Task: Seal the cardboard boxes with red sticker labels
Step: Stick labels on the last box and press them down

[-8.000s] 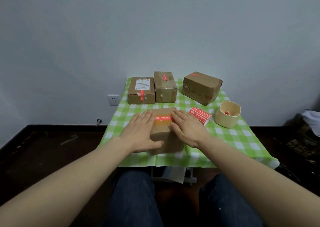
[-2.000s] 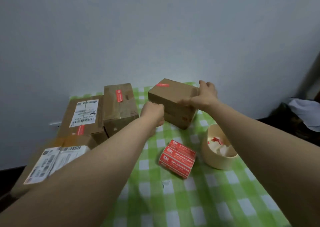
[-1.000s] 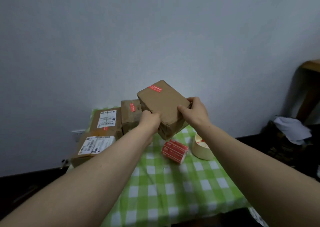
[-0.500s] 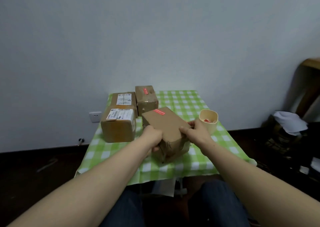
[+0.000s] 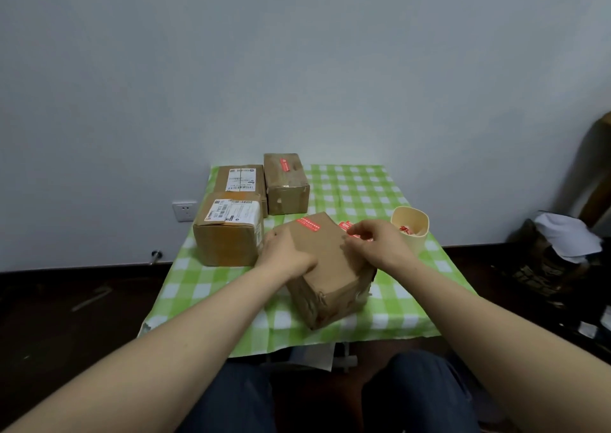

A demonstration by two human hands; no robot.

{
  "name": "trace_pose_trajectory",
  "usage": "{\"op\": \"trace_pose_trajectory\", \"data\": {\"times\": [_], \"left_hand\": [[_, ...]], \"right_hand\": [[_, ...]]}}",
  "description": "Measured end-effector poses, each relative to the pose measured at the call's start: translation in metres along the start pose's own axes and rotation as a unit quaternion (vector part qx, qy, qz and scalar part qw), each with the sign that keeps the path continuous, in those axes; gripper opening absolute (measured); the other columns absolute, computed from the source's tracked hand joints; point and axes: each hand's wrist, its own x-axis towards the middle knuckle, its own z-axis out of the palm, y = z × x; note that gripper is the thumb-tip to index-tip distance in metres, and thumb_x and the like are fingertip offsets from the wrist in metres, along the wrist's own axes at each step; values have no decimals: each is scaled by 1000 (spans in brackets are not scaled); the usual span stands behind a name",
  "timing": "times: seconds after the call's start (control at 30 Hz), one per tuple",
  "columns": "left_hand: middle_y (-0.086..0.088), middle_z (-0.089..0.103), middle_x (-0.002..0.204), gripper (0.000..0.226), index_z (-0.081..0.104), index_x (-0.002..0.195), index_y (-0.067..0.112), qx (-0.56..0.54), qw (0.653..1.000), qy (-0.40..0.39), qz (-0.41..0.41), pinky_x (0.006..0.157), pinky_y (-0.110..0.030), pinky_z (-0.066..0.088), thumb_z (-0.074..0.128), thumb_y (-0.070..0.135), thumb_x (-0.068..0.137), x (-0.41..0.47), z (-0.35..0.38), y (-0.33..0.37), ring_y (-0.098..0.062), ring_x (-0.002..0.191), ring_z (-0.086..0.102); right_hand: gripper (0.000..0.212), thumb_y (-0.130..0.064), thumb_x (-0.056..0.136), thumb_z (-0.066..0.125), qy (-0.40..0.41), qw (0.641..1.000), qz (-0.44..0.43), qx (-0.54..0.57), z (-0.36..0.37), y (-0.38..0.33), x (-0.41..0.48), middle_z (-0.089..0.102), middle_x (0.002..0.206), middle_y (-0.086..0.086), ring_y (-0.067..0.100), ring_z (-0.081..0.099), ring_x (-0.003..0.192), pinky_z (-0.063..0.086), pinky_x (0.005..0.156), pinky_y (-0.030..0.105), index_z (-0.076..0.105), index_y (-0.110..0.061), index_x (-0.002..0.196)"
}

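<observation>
A brown cardboard box (image 5: pixel 330 267) sits tilted on the green checked table (image 5: pixel 357 188), near its front edge. One red sticker label (image 5: pixel 308 224) is stuck at the far edge of the box top. My left hand (image 5: pixel 284 250) grips the box's left upper edge. Over the right upper edge hovers my right hand (image 5: pixel 373 244), fingers loosely curled and holding nothing. Its fingertips are close to a red sticker pack (image 5: pixel 345 225), mostly hidden behind the box.
Three more boxes stand at the back left: one with a white shipping label (image 5: pixel 228 234), another labelled one behind it (image 5: pixel 239 178), and one with a red sticker (image 5: pixel 286 184). A beige cup (image 5: pixel 410 234) holding red scraps stands at the right. Dark bags (image 5: pixel 555 267) lie on the floor to the right.
The box has come down from mid-air to rest on the table near me. My right hand has let go of its side and moved toward the sticker pack.
</observation>
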Motion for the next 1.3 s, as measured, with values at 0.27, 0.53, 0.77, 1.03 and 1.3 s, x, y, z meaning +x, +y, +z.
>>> {"op": "trace_pose_trajectory", "data": {"times": [0.27,0.53,0.77,1.03,1.3], "left_hand": [[-8,7,159,112,12,150,16,225,967,-78,88,118,-44,6,65,69,67,34,-8,-5,-25,146,-2],[-10,-6,159,118,-2,150,9,246,958,-106,102,119,-43,-1,57,72,71,38,-6,-14,-24,146,-8],[-8,-13,158,121,-8,150,9,277,946,-127,112,114,-45,-13,51,78,69,40,-9,-14,-19,145,-15],[-10,-13,158,119,-9,150,10,271,946,-138,115,117,-43,-9,53,75,71,41,-9,-13,-21,145,-15],[-11,-14,158,121,-10,149,7,279,943,-145,113,116,-41,-9,52,75,71,41,-10,-12,-22,145,-15]], "right_hand": [[24,-22,90,58,-53,981,-119,-142,11,-26,37,64,117,2,20,57,108,45,91,31,69,-16,110],[23,-32,89,56,-97,930,-189,-299,25,-37,60,66,97,5,26,60,91,52,75,40,71,-16,94],[30,-28,96,42,-94,869,-276,-400,24,-40,63,61,110,1,24,58,99,46,68,30,68,-17,105],[30,-22,95,37,-87,826,-308,-464,27,-46,65,58,107,4,26,59,94,34,59,29,63,-11,105],[30,-25,94,40,-85,845,-280,-448,27,-50,69,56,111,8,28,58,99,37,66,31,58,-6,107]]}}
